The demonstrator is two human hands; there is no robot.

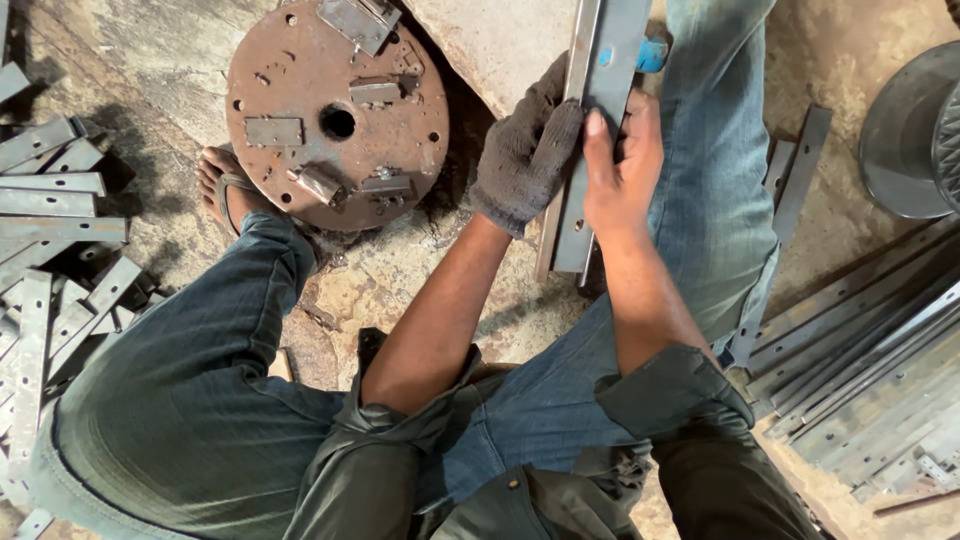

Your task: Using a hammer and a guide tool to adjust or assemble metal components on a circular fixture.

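My left hand (525, 155), in a dark knitted glove, grips the left edge of a long flat grey steel strip (600, 60) held upright between my knees. My bare right hand (622, 165) clasps the same strip from the right, thumb pressed flat on its face. A second, thinner strip (549, 235) lies against the left side of the first, behind the glove. The lower ends of both strips reach down past my hands toward the dirt floor.
A rusty round steel plate (337, 110) with small welded blocks and a centre hole lies at upper left, beside my sandalled foot (225, 185). Short perforated metal strips (55, 250) are piled at left; long strips (870, 370) are stacked at right. A round metal drum (915, 130) sits far right.
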